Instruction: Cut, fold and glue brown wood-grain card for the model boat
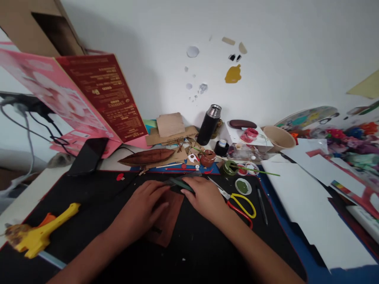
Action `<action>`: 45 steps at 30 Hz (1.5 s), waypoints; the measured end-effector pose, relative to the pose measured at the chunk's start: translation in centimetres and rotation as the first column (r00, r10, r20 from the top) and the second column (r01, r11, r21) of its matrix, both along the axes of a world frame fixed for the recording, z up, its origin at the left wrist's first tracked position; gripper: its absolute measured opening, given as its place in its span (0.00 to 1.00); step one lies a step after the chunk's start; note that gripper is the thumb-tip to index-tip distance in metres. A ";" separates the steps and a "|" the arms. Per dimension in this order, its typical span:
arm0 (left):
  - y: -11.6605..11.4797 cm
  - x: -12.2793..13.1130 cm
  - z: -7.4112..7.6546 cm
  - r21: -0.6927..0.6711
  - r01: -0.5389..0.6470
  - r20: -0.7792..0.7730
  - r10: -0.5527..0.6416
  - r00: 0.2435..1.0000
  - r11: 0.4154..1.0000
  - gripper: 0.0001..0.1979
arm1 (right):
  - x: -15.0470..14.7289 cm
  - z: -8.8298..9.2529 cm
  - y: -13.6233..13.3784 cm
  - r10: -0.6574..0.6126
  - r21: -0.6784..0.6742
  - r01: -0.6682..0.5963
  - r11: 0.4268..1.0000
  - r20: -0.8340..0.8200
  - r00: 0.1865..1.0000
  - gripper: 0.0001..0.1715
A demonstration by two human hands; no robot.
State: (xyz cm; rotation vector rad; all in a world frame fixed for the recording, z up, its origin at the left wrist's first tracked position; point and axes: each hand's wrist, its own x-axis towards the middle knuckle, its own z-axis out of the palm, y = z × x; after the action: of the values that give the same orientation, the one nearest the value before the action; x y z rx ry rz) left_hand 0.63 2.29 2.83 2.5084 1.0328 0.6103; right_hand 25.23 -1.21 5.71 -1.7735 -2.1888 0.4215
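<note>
A brown sheet (171,215) of paper or thin card lies on the black mat (97,197) in front of me. My left hand (142,209) rests flat on the sheet's left part, fingers stretched toward its top edge. My right hand (204,197) lies at the sheet's upper right corner. Its fingers press on a thin dark green strip (180,184) that runs along the sheet's top edge. Whether they grip the strip or only hold it down is unclear.
Yellow-and-red scissors (241,205) lie just right of my right hand, a black pen (262,201) beyond. A yellow glue gun (44,230) sits at the left. Paint pots (229,167), a black flask (209,124), a beige bowl (278,138), a long brown leaf (146,157) and white paper (308,197) crowd the back and right.
</note>
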 end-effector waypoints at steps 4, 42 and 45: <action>1.3 0.1 -0.3 -0.026 0.045 -0.119 -0.047 0.992 0.999 0.25 | -0.1 -0.3 1.0 0.031 0.021 -0.032 0.999 0.047 0.998 0.19; 2.2 -0.4 2.1 -0.732 -0.001 0.174 0.188 0.966 0.681 0.14 | 0.2 -2.7 -0.4 0.033 0.128 0.060 0.990 -0.620 0.784 0.11; 2.2 0.1 2.0 -0.853 0.093 0.387 0.502 0.773 0.514 0.18 | 0.2 -2.8 -0.2 -0.037 0.026 0.086 0.996 -0.749 0.661 0.16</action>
State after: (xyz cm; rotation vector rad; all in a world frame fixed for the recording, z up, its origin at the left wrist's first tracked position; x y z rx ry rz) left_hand 0.76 4.46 4.79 1.1824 1.0320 0.6816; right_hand 25.42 -1.45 2.91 -1.2815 -1.5111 0.8792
